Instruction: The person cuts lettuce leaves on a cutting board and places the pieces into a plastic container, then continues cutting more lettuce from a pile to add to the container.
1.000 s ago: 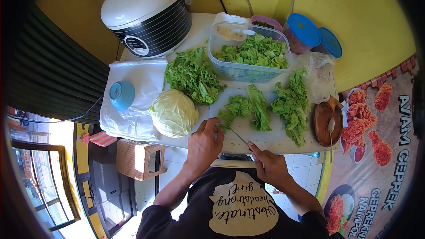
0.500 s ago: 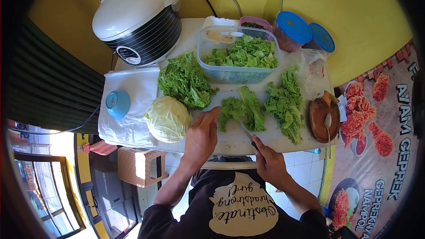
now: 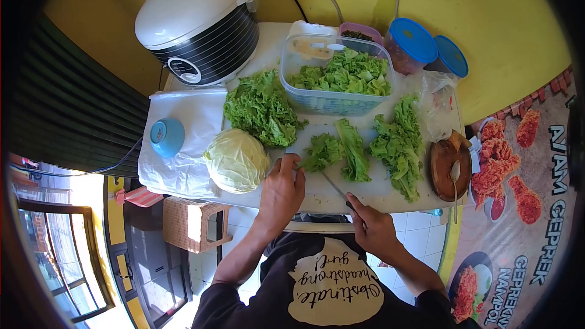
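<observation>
My right hand (image 3: 372, 225) is closed round the dark handle of a knife (image 3: 335, 184), its blade pointing up and left toward the cut lettuce piece (image 3: 323, 151). My left hand (image 3: 283, 189) is at the left of the white cutting board (image 3: 314, 192), fingers loosely bent and thumb a little apart, with nothing visible in it. A long lettuce leaf (image 3: 353, 151) lies right of the cut piece, and more leaves (image 3: 399, 149) lie beyond it. Left of the board are a lettuce bunch (image 3: 259, 109) and a cabbage (image 3: 236, 160). Chopped lettuce (image 3: 350, 76) fills part of a clear tub (image 3: 335, 102).
A rice cooker (image 3: 198, 24) stands at the back left. Plastic sheets (image 3: 177, 173) carry a blue bowl (image 3: 167, 137). On the right are a brown mortar (image 3: 442, 173) with a spoon (image 3: 455, 173), a plastic bag (image 3: 436, 100) and blue-lidded containers (image 3: 413, 39).
The view has shifted slightly. My left hand has moved a little away from the cut lettuce piece, and the knife has drawn back, showing more of its blade.
</observation>
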### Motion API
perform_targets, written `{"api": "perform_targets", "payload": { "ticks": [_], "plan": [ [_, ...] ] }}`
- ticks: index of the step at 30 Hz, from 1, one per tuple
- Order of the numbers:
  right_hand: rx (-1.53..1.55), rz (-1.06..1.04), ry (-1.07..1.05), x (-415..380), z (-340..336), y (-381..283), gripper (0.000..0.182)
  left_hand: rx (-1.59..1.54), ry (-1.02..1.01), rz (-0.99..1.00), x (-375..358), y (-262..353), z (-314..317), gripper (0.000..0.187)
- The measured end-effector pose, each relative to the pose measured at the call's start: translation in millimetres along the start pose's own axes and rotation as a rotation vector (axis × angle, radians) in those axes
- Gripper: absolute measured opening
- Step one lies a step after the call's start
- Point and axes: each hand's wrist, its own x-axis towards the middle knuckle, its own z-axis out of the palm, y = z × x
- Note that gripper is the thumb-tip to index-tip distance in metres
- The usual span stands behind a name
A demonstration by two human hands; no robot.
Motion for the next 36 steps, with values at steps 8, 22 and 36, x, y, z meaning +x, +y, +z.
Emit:
{"api": "perform_targets", "payload": {
  "ticks": [8, 22, 36],
  "plan": [
    [-0.011, -0.009, 0.058, -3, 5, -7, 0.059, -0.145, 0.024, -0.097, -7, -4, 2, 0.017],
    [-0.105, -0.108, -0.022, 23, 21, -17, 0.063, -0.126, 0.083, -0.114, -7, -6, 6, 0.012],
    [-0.178, -0.09, -0.066, 4, 3, -17, 0.063, -0.136, 0.074, -0.092, -10, -8, 9, 0.012]
  ]
}}
